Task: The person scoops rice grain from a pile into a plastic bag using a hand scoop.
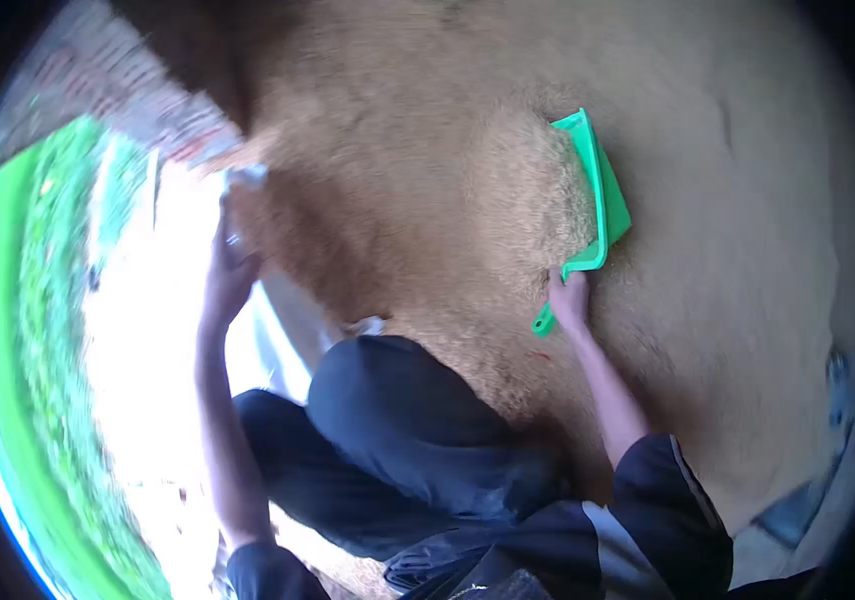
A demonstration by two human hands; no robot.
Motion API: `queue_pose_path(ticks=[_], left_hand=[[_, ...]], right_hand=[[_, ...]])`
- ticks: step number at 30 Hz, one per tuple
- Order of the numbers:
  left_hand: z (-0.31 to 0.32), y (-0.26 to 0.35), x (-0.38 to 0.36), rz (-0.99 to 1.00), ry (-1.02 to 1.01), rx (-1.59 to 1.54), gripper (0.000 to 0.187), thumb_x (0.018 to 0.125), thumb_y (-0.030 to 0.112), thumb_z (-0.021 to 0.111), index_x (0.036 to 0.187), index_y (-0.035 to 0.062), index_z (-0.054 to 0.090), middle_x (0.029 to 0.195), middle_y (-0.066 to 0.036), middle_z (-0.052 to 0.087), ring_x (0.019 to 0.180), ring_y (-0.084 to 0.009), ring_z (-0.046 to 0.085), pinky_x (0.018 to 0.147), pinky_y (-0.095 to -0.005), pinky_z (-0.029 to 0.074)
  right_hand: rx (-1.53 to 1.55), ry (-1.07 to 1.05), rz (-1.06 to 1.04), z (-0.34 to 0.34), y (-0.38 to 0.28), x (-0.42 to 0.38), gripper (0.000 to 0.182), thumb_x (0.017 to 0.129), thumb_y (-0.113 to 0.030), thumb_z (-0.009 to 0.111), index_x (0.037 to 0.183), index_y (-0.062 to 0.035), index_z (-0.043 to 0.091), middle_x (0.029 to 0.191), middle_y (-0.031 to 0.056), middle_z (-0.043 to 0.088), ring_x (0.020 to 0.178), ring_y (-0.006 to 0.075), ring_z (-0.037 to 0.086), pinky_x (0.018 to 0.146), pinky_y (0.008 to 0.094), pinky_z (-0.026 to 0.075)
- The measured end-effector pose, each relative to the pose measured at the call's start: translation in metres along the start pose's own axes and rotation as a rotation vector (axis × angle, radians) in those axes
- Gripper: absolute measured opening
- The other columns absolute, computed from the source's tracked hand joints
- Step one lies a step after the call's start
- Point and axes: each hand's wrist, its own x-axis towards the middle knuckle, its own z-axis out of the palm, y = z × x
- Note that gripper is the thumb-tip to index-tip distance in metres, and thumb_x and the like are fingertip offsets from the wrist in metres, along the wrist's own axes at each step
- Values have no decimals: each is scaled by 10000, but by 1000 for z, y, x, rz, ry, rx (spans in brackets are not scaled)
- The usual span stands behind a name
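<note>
My right hand [569, 298] is wrapped round the handle of a green dustpan [602, 200], low over the floor. The dustpan's open side faces left against a heap of loose, tan, husk-like material [532, 190], some of it lying inside the rim. On the left, my left hand [234, 275] is closed on the edge of a whitish, sack-like sheet [292, 320], blurred and washed out by glare. Beside that edge, to its right, lies a darker, shadowed patch of the same loose material [322, 235]. My bent knees [397, 400] are between my two arms.
Tan loose material spreads over the floor [727, 260]. Brickwork [112, 75] stands at the upper left, with bright ground and green plants [52, 270] beyond the edge. A dark bluish object [792, 515] lies at the lower right.
</note>
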Motion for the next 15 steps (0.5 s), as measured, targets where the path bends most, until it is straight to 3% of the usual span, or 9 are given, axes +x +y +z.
queue_pose_path(ticks=[2, 4, 5, 6, 7, 10, 12, 13, 15], left_hand=[[-3, -1, 0, 44, 33, 127, 832, 690, -77, 497, 1420, 51, 119, 1450, -172, 204, 994, -209, 362, 825, -285, 358], [-4, 17, -2, -32, 10, 158, 841, 687, -48, 522, 1418, 38, 115, 1445, -189, 213, 1113, -233, 387, 912, -298, 355], [-5, 21, -3, -62, -5, 191, 847, 694, -66, 521, 1423, 54, 109, 1468, -144, 191, 905, -150, 526, 775, -254, 445], [-5, 27, -5, -16, 4, 149, 847, 683, -2, 548, 1408, 8, 111, 1398, -246, 280, 1295, -311, 304, 1023, -334, 306], [-6, 23, -5, -21, 17, 157, 847, 683, -2, 548, 1408, 8, 111, 1398, -246, 280, 1295, -311, 304, 1023, -334, 306], [-2, 19, -3, 34, 49, 186, 866, 682, -5, 557, 1413, 18, 94, 1376, -247, 320, 1266, -290, 356, 995, -328, 338], [-5, 32, -7, -53, 10, 107, 871, 684, 0, 562, 1414, 21, 87, 1381, -248, 310, 1271, -278, 346, 997, -323, 333], [-6, 37, -8, -145, -31, 22, 877, 686, 5, 567, 1415, 24, 80, 1387, -249, 300, 1277, -265, 335, 1000, -318, 328], [-7, 41, -13, -143, -31, 20, 873, 696, -1, 566, 1417, 27, 73, 1377, -245, 317, 1226, -261, 389, 979, -308, 349]], right_hand=[[-3, -146, -88, 52, -11, -10, 246, 870, -202, 547, 740, -12, 462, 526, 80, 509, 394, 181, 529, 370, 315, 424], [102, -209, -70, 94, -29, -35, 258, 871, -213, 552, 741, -7, 469, 535, 84, 512, 400, 194, 520, 391, 331, 420], [208, -233, -26, 109, -35, -49, 270, 871, -223, 558, 742, -2, 476, 544, 88, 516, 405, 207, 510, 411, 347, 417], [197, -307, -30, 121, -38, -62, 258, 872, -210, 556, 757, 8, 477, 553, 93, 512, 438, 228, 515, 443, 362, 413], [187, -377, -29, 130, -39, -74, 247, 872, -197, 554, 773, 17, 478, 562, 98, 509, 471, 249, 521, 476, 377, 410], [0, -380, -331, 176, -2, -85, 222, 872, -170, 551, 805, 28, 474, 574, 99, 498, 536, 270, 544, 520, 396, 404], [60, -269, -822, 186, -15, -105, 226, 882, -190, 541, 834, 15, 461, 597, 92, 508, 513, 239, 560, 478, 378, 432], [65, -265, -823, 186, -28, -114, 226, 882, -190, 541, 834, 15, 461, 597, 92, 508, 513, 239, 560, 478, 378, 432], [86, -496, -710, 183, -52, -128, 229, 873, -205, 547, 861, 12, 475, 662, 126, 526, 598, 299, 569, 540, 407, 421]])
